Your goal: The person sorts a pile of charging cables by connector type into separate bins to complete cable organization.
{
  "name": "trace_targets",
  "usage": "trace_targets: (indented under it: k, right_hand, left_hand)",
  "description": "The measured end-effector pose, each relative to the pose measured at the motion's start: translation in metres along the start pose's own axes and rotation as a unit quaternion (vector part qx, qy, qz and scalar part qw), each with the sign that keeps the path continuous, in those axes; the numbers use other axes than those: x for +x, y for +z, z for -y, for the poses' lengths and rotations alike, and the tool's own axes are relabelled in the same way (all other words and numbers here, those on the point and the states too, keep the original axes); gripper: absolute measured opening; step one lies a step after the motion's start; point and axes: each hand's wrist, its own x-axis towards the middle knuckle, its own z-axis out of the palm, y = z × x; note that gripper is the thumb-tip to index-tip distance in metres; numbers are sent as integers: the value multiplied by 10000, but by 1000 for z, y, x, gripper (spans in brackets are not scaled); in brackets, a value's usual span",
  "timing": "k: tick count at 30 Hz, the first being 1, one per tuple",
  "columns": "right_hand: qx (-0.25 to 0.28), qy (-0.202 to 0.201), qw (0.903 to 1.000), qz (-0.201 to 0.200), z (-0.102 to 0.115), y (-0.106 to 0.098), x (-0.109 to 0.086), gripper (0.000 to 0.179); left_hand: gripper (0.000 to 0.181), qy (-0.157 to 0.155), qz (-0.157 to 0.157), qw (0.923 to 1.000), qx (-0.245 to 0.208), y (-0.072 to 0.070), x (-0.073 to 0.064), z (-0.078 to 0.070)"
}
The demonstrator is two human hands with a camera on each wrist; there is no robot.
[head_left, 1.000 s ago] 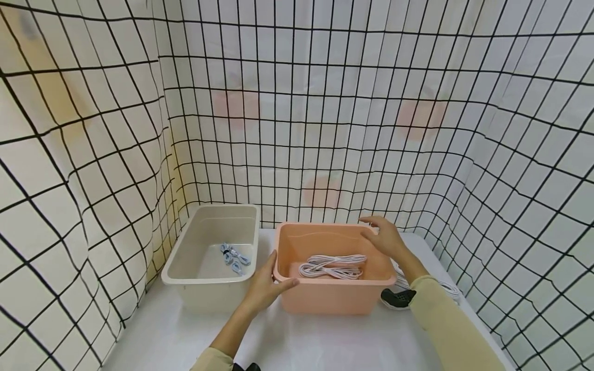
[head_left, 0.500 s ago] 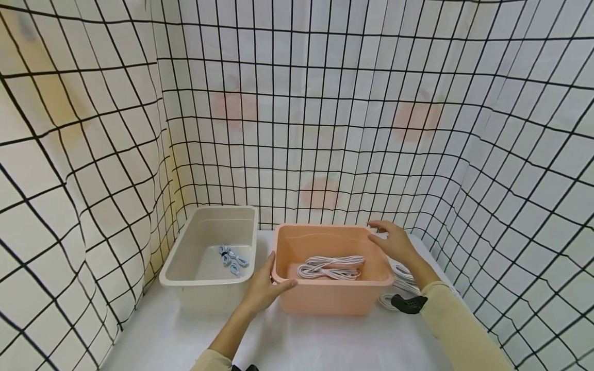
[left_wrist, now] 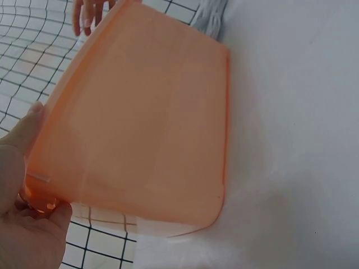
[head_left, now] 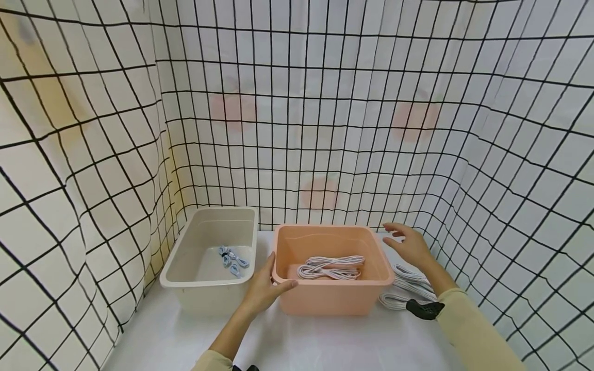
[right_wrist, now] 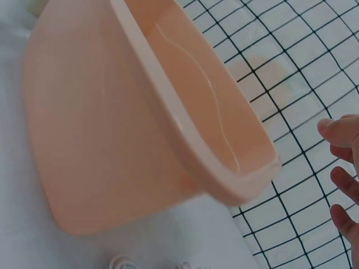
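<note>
My left hand (head_left: 264,288) grips the front left corner of a peach plastic bin (head_left: 331,299), thumb along the front rim and fingers against its left side. In the left wrist view the thumb and fingers (left_wrist: 60,216) bracket the bin's rim corner. A looped bundle of white cord (head_left: 331,268) lies inside the bin. My right hand (head_left: 410,247) hovers past the bin's back right corner, apart from the rim, fingers loosely bent and holding nothing. Below it, bundles of white cord (head_left: 410,283) lie on the table beside the bin.
A beige bin (head_left: 209,296) stands left of the peach one, holding a light blue tied cord bundle (head_left: 234,258). Black grid netting (head_left: 320,154) over white sheeting encloses the table (head_left: 334,345) at the back and both sides.
My right hand has moved right, away from the peach bin's back right rim, leaving more of the cord bundles on the table visible. The left hand stays on the bin.
</note>
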Motion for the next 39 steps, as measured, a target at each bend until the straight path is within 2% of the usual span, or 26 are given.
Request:
trace_targets:
  k: [8,14,24,30,35,39]
  right_hand:
    - [-44,184,9998,-114,-21,-13,-25,48]
    - [-165,252,9994,-175,-33,-22,-46,47]
    - [-18,909,9958,-101,-69,-21,-91,51]
    - [-43,1292,9916,62,-91,-7,-112,51]
    - [-113,1500,9883,244,-111,16,-131,44]
    - [-326,1881,9801,552,-124,33,-145,40]
  left_hand:
    - [112,28,5,10000,-40,1,0,1]
    - [114,-103,-2,9999,-29,0,-1,-2]
    - [114,-141,32,9999,-13,2,1,-1]
    - [114,-84,19,10000,-23,1,2,1]
    - [114,-27,47,10000,26,0,1,2]
    - [114,5,67,10000,-9,-1,1,2]
